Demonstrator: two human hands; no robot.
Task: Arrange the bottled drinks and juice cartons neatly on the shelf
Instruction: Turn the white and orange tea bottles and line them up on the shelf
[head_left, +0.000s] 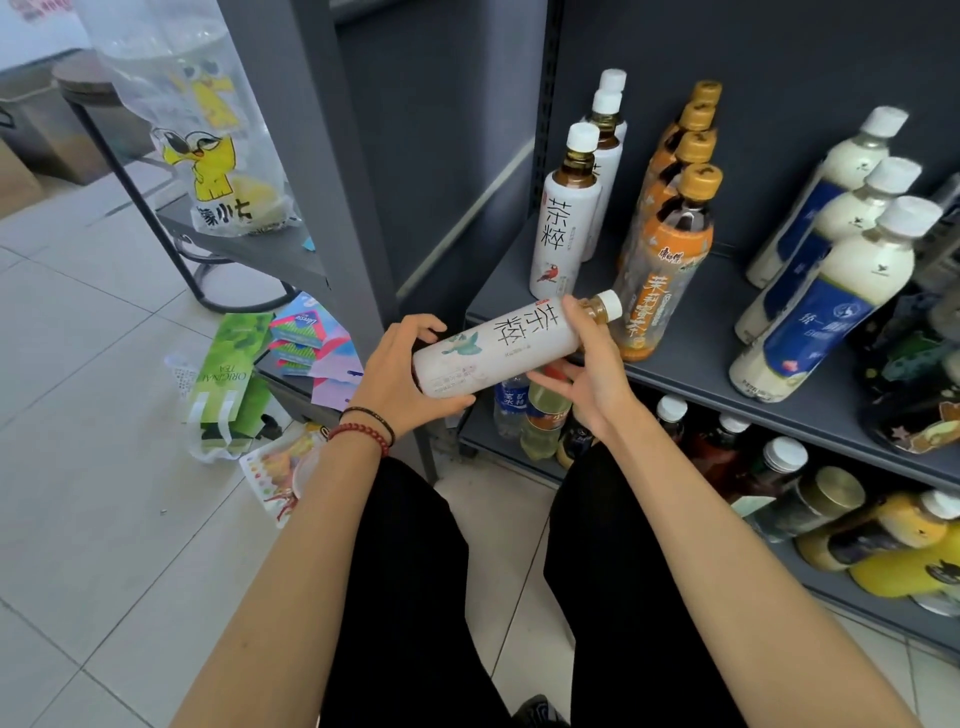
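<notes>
Your head camera looks forward and steeply down, wide-angled, close above your left hand (400, 379), right hand (589, 379) and bottle (498, 348); the shelf (701, 364) fills the frame's right, the floor (104, 364) its left.

The bottle (498, 348) I hold wears a smooth, matt white plastic sleeve. The shelf (696, 338) looks like matt grey painted metal. The tiles (78, 389) shine glossy. The bag (171, 78) is clear, crinkled plastic. My trousers (415, 571) are matt black cloth, and my bracelet (363, 430) has glossy red beads.

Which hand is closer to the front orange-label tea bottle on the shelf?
Right hand, gripping the white bottle near its neck, beside the orange-label bottle; left hand holds the base, farther off.
</notes>
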